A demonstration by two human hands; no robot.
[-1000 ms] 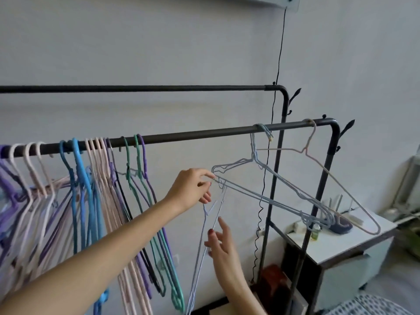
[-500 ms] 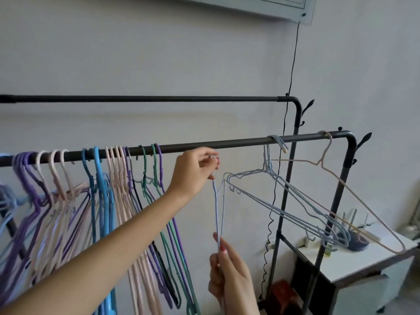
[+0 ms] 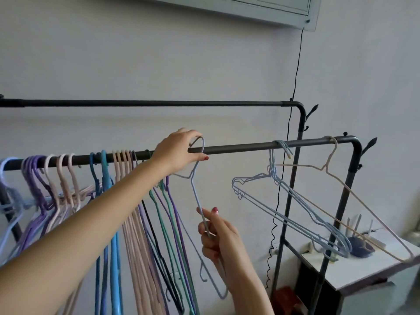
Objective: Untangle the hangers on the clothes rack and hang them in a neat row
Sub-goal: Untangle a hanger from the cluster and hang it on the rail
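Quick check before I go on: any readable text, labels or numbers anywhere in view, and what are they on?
None can be read.
The wall panel at the top edge has a small yellowish patch that may be a label: too blurred and cut off to read.
The hangers, the front rail and the white cabinet at lower right show no markings.

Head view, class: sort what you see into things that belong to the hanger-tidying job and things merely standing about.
Belongs to the job:
- pale blue wire hanger, gripped by both hands, left and right
- dark metal front rail
- tangled blue wire hangers
- beige wire hanger

Just standing about:
- white side table
- black coiled wall cable
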